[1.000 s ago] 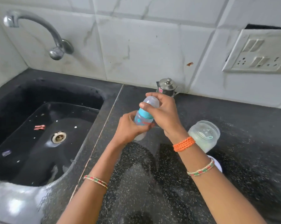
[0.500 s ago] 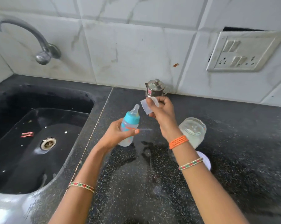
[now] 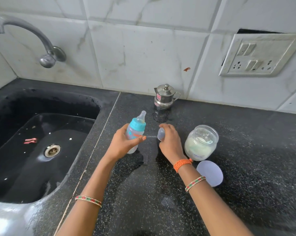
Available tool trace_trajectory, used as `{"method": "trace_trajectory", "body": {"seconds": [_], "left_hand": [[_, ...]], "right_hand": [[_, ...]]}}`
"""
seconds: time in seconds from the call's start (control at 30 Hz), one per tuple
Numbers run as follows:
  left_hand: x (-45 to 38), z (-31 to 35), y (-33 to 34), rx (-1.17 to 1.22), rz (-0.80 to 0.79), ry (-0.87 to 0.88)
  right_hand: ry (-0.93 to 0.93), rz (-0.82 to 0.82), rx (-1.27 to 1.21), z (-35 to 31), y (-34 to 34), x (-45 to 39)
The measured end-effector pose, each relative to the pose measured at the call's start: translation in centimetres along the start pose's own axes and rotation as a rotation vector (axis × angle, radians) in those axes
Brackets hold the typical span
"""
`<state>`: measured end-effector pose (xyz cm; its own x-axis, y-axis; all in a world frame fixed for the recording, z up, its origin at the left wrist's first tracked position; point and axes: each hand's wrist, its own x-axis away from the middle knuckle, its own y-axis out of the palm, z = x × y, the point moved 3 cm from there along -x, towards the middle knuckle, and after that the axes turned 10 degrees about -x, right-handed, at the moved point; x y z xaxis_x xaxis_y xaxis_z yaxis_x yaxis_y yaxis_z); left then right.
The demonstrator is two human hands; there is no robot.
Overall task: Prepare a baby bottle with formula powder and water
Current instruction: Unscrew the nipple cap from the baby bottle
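My left hand (image 3: 124, 143) grips a clear baby bottle (image 3: 135, 132) with a turquoise collar and a bare teat, tilted slightly right above the black counter (image 3: 143, 193). Just to its right, my right hand (image 3: 169, 142) holds the bottle's clear cap (image 3: 161, 134) low, close to the counter surface. An open clear jar of white formula powder (image 3: 200, 143) with a small scoop inside stands right of my right hand. Its round lid (image 3: 210, 172) lies flat on the counter in front of it.
A small steel pot with a lid (image 3: 165, 97) stands at the back by the tiled wall. A black sink (image 3: 41, 145) with a drain fills the left side, under a metal tap (image 3: 46, 53). A wall socket panel (image 3: 259, 55) is at upper right.
My right hand pulled the cap off the bottle, lifted it, then lowered it toward the counter beside the jar. The teat is now uncovered. My left hand kept hold of the bottle.
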<state>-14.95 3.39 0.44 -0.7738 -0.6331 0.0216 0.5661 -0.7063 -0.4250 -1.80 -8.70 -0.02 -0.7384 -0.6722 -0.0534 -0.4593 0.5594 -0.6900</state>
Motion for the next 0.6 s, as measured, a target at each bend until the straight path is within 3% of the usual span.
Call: {"method": "trace_trajectory", "body": {"seconds": [0.07,0.13,0.23,0.3,0.4,0.47,0.6], "left_hand": [[0.0,0.4,0.4,-0.057,-0.009,0.012],[0.1,1.0,0.8,-0.101,0.007,0.030],[0.3,2.1,1.1,-0.171,0.112,0.065],[0.6,3.1,1.1,-0.251,0.186,0.055],[1.0,4.5,1.1,-0.578,0.288,0.113],[1.5,5.3,1.4,-0.812,0.383,0.192],[2.7,6.7,1.7,-0.885,0.448,0.203]], "right_hand": [[0.014,-0.025,0.041,-0.6,-0.4,0.0],[-0.030,0.046,-0.086,-2.2,-1.2,0.5],[-0.027,0.177,-0.320,-4.9,-2.7,1.7],[0.035,0.142,-0.304,-6.2,-2.9,2.1],[0.075,0.063,-0.230,-7.1,-2.2,1.7],[0.072,0.102,-0.286,-7.3,-2.1,1.3],[-0.016,0.178,-0.417,-7.3,-2.9,1.1]]}}
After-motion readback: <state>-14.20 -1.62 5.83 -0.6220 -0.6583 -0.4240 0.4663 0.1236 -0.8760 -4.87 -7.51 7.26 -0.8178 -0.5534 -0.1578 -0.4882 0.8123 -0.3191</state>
